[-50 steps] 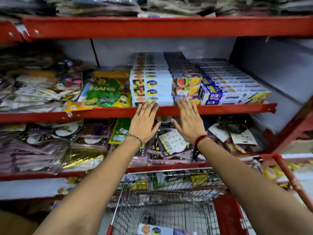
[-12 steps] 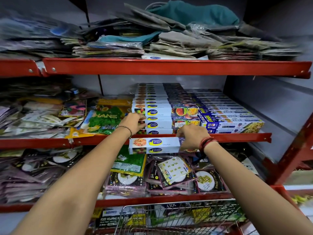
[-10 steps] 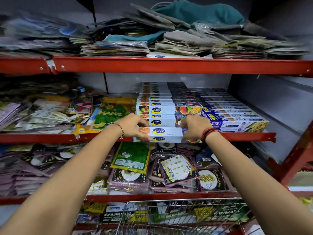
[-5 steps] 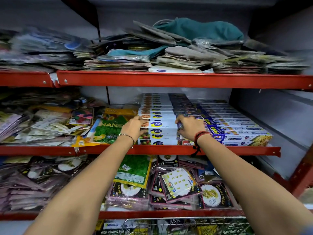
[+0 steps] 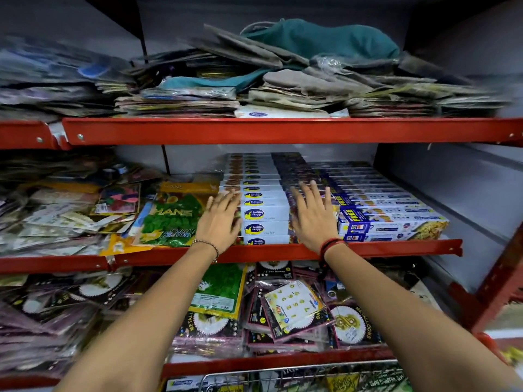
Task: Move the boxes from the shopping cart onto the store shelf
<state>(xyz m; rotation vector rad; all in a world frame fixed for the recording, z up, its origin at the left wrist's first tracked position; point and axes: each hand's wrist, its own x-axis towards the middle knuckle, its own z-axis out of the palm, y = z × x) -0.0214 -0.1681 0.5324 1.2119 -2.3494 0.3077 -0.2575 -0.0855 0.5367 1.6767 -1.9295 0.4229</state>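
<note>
Box carried in both hands half a second back now sits atop white box stack (image 5: 264, 215) on middle shelf (image 5: 283, 251), frame centre. Left hand (image 5: 219, 222) at 9 o'clock of stack, right hand (image 5: 314, 219) at 3 o'clock; each grip spread flat, pinching nothing. One more box shelved; cart (image 5: 297, 377) at 6 o'clock. Readable: "Healthy wrapp"; "FREE" on blue boxes (image 5: 390, 219); "HANS" on green packet (image 5: 172, 219).

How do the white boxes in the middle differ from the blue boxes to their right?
The white boxes have plain white fronts with a round blue logo; the blue boxes are dark blue with yellow "FREE" lettering. Both open hands, left hand and right hand, are at the white boxes; the blue boxes are untouched. Both kinds are long, narrow and stacked in rows on the same red shelf.
</note>
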